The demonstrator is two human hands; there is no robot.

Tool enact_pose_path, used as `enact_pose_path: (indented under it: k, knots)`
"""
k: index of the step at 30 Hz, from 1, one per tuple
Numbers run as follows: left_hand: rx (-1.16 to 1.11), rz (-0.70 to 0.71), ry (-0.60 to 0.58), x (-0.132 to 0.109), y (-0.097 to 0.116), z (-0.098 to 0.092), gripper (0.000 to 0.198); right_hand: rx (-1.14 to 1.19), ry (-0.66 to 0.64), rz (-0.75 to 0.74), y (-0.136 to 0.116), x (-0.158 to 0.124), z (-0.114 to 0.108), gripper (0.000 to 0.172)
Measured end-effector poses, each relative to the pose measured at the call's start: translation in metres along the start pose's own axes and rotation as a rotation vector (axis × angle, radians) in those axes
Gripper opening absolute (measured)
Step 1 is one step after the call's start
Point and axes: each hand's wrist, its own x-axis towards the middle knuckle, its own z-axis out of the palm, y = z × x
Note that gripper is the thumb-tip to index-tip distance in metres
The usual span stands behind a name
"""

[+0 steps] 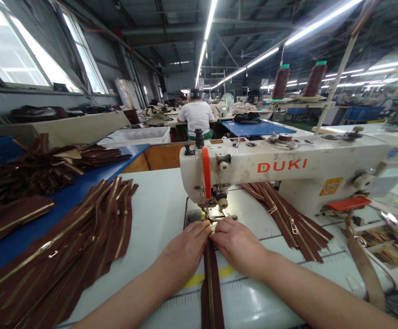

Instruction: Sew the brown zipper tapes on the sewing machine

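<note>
Head view showed the left hand (187,249) and right hand (238,244), fingers bunched together, pressing a zipper strip (212,288) at the sewing machine (247,167); it seemed unfinished. Whether the left pile (82,233) or right pile (288,219) was done was unclear.

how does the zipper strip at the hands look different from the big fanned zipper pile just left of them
The zipper strip is narrow, while the zipper pile spreads wide with many overlapping lengths. The strip runs nearly straight; the pile lies slanted and rumpled. The left hand and right hand are at the strip's far end; neither touches the pile. Both show brown tape and gold-coloured teeth.
</note>
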Motion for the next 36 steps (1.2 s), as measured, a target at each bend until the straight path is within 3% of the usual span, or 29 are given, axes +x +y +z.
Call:
enact_pose_path:
  k: [15,36]
  knots:
    - [-0.031,-0.053,-0.004,0.001,0.0,0.006,0.035,-0.09,0.0,-0.009,0.001,-0.002,0.008,0.012]
    - [-0.092,-0.092,-0.033,0.009,0.008,-0.006,0.026,-0.215,-0.051,0.019,-0.006,0.004,0.003,0.005]
